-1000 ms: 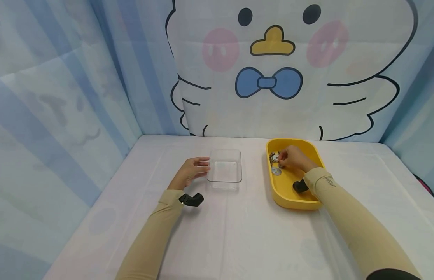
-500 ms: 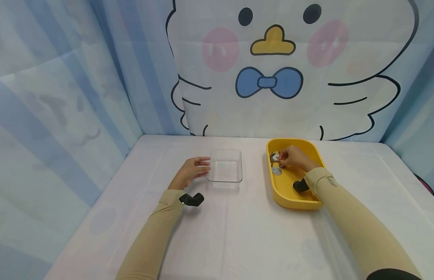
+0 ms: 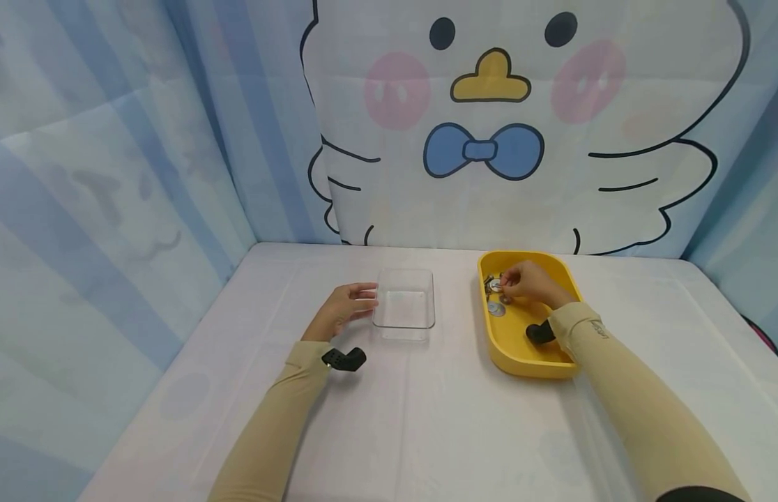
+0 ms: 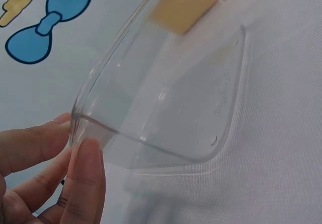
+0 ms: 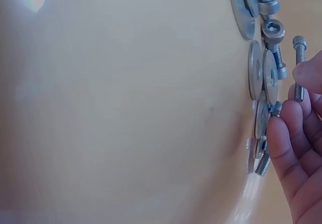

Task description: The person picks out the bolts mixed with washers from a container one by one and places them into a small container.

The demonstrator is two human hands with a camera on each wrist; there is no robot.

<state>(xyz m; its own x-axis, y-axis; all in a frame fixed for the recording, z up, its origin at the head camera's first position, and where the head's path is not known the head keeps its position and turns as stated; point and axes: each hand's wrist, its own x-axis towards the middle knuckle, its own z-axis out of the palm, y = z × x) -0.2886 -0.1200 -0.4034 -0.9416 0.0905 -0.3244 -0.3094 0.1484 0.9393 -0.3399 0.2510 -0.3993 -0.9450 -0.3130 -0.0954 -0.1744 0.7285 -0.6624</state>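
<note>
A clear plastic box (image 3: 403, 317) stands left of the yellow tray (image 3: 532, 368). My left hand (image 3: 346, 307) rests its fingertips (image 4: 86, 156) against the box's left side, the fingers mostly straight. Inside the tray, at its left part, my right hand (image 3: 532, 282) pinches a hex socket bolt (image 5: 300, 65) between thumb and fingers, its head up and its threaded end at the fingertips. Beside that hand lie several flat washers (image 5: 255, 70) and more socket bolts (image 5: 273, 31), bunched along the tray's left side; the hand partly covers them in the head view.
A white cloth (image 3: 389, 432) covers the table. At the back hangs a curtain with a cartoon duck and blue bow tie (image 3: 483, 150); striped blue curtain (image 3: 113, 209) closes the left side. A dark camera strap (image 3: 344, 359) is at my left wrist.
</note>
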